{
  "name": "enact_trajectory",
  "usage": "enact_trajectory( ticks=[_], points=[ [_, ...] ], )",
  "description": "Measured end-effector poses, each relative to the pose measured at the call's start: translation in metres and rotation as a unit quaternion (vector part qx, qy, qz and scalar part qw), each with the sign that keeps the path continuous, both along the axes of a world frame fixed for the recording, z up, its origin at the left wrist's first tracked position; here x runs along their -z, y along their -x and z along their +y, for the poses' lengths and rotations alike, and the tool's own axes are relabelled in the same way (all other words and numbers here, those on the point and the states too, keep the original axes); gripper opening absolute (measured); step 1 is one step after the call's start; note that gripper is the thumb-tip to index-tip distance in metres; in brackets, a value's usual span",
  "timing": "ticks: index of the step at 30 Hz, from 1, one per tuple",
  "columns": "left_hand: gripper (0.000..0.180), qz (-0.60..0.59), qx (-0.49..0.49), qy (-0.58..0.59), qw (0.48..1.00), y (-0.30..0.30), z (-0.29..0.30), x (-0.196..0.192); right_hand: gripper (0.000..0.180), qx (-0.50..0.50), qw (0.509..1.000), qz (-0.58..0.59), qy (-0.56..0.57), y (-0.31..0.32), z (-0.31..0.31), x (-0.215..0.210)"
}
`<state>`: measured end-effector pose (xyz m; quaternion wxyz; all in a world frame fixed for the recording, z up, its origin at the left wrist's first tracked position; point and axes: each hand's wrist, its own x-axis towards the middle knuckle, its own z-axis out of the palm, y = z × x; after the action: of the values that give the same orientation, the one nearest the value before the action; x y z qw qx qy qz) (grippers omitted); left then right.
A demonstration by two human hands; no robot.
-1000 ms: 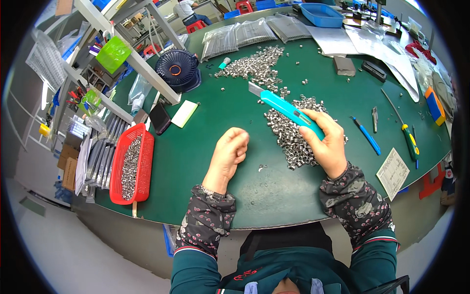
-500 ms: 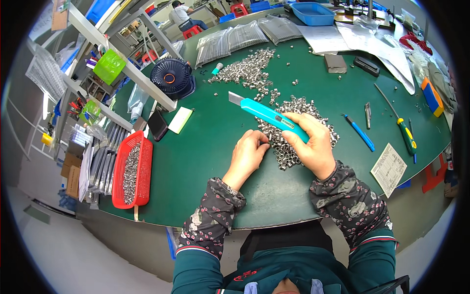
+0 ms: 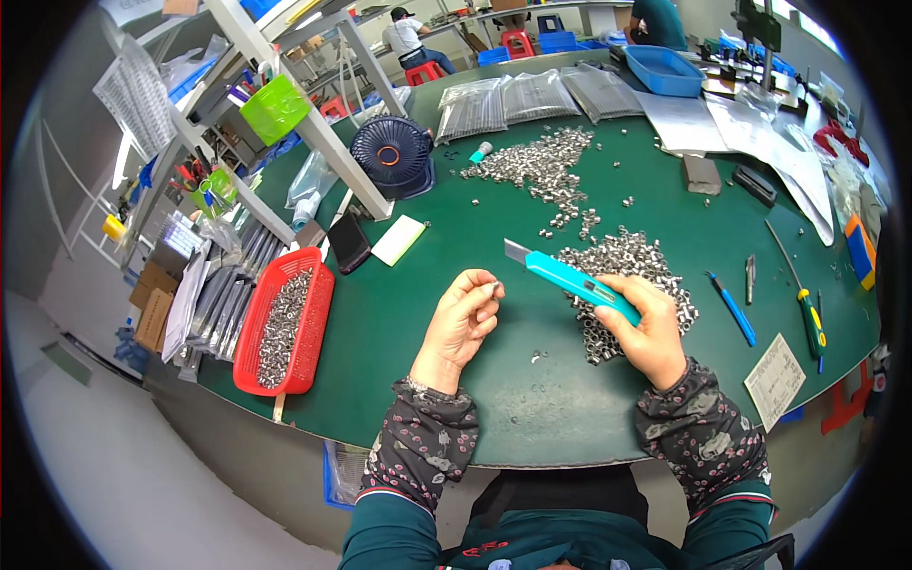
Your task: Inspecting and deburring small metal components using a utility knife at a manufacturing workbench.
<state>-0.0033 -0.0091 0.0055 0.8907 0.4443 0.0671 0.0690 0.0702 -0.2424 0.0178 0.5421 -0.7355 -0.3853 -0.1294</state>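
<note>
My right hand [image 3: 651, 328] is closed around a turquoise utility knife [image 3: 578, 284], its blade out and pointing to the far left. Between thumb and fingertips, my left hand [image 3: 456, 328] pinches a small metal ring [image 3: 496, 285], mostly covered by the fingers. The blade tip is just above and right of that hand, apart from it. Beneath and beyond the knife lies a pile of small silvery metal rings [image 3: 655, 269]. Tiny scraps [image 3: 539, 357] lie on the green tabletop [image 3: 513, 418] between my hands.
A second heap of metal rings [image 3: 541, 161] spreads farther back. At left are a red basket [image 3: 315, 328] of rings, a phone [image 3: 350, 241], a pale pad [image 3: 398, 239] and a dark fan [image 3: 389, 157]. To the right lie a blue pen-shaped tool [image 3: 731, 310], a screwdriver [image 3: 811, 323] and a paper card [image 3: 774, 382].
My left hand has left the edge of the pile, moved left and turned up with a metal ring in its pinch. The knife stays in my right hand. The whole view has shifted.
</note>
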Motion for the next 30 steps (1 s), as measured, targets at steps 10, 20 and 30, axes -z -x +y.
enact_trajectory(
  ticks=[10,20,30],
  points=[
    [0.012,-0.039,-0.014,0.000,0.999,0.000,0.012,0.002,0.029,-0.075,0.991,0.092,0.068,0.000,0.000,0.001],
    [0.011,-0.042,-0.012,-0.055,0.998,0.001,0.009,0.001,0.030,-0.095,0.987,0.101,0.078,-0.001,0.000,0.002],
    [0.014,-0.025,-0.030,-0.174,0.984,0.001,0.007,-0.001,0.029,-0.114,0.982,0.128,0.074,-0.005,-0.002,0.006]
  ],
)
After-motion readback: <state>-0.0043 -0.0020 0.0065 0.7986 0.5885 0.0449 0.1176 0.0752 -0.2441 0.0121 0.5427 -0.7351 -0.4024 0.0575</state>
